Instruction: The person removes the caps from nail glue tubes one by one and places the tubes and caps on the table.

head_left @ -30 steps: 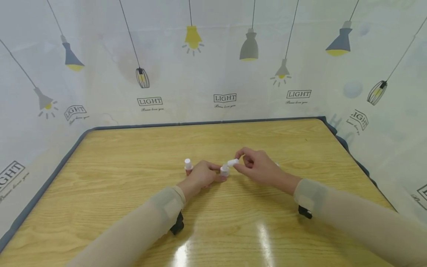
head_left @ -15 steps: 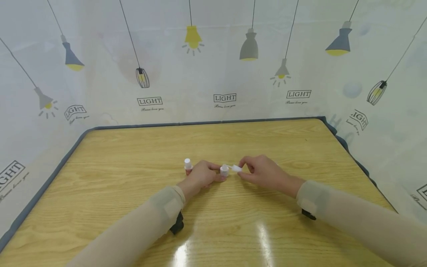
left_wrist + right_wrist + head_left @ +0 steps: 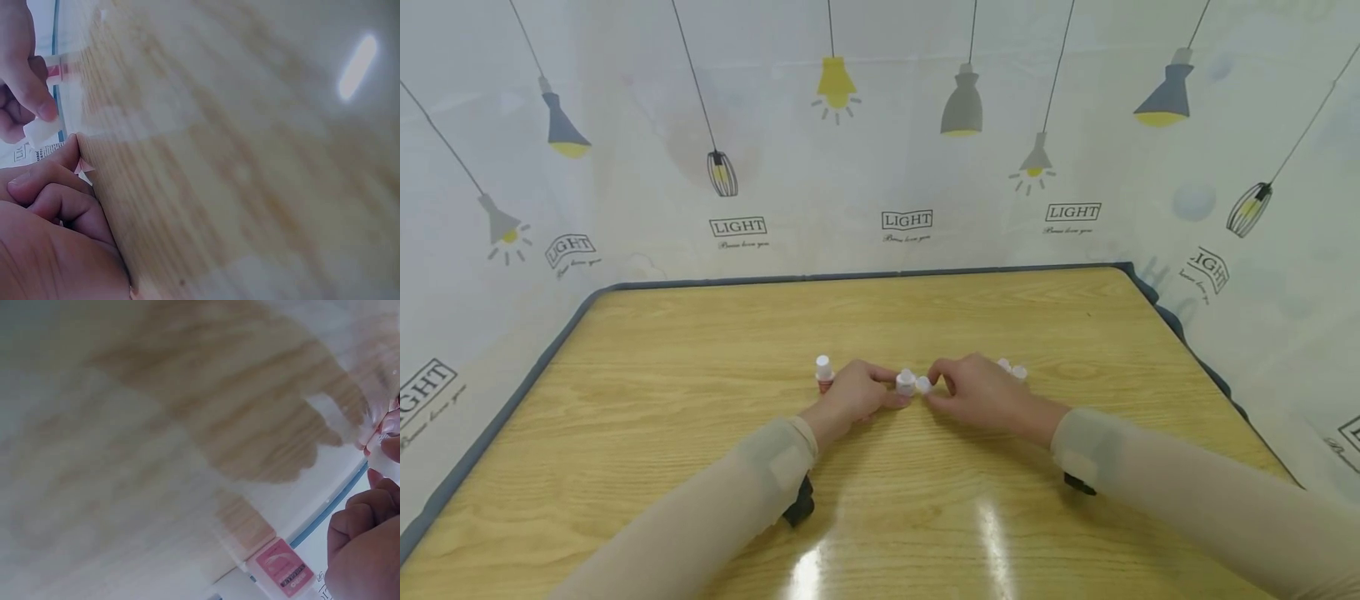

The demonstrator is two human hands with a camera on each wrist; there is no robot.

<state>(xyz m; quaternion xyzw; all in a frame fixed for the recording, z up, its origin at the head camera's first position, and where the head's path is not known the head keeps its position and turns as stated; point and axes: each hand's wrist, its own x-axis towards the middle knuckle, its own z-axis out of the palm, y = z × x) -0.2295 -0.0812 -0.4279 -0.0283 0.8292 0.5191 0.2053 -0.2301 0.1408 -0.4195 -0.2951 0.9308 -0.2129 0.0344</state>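
Observation:
In the head view my left hand (image 3: pixel 856 392) holds a small white bottle (image 3: pixel 906 384) upright on the table, between thumb and index finger. The bottle's narrow white neck points up, without its cap. Just right of it, my right hand (image 3: pixel 981 390) pinches a white cap (image 3: pixel 923 385) between thumb and index finger, its round end facing me. In the left wrist view the white cap (image 3: pixel 42 132) sits between the right fingertips, above the bottle's printed label (image 3: pixel 49 150). Whether the cap touches the bottle or the table I cannot tell.
Left of my left hand stands a bottle with a white cap and red label (image 3: pixel 823 369). Behind my right hand, two white tops (image 3: pixel 1018 372) show. A pink-labelled bottle (image 3: pixel 284 572) stands out in the right wrist view. The wooden table (image 3: pixel 700 350) has a dark edge.
The cap was lifted up and right of the bottle, showing a thin stem half a second ago; now it is lower, turned end-on, beside the bottle. The left hand stays put.

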